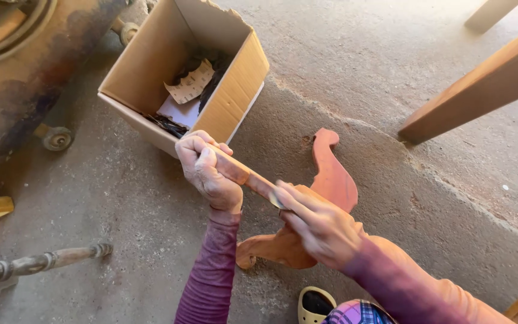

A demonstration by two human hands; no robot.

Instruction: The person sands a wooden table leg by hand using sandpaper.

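Note:
My left hand (206,170) grips the far end of a reddish wooden bar (241,174), part of a curved carved wooden piece (334,180) that rests on the concrete floor. My right hand (319,225) presses a small strip, seemingly sandpaper, against the bar just below the left hand; the strip is mostly hidden under the fingers. Both sleeves are purple. The lower carved foot (265,249) of the piece pokes out beneath my right wrist.
An open cardboard box (235,90) with sandpaper sheets and dark scraps stands just beyond my left hand. A rusty wheeled machine (25,78) is at upper left. A turned wooden leg (43,262) lies at left. Slanted table legs (481,84) stand at upper right.

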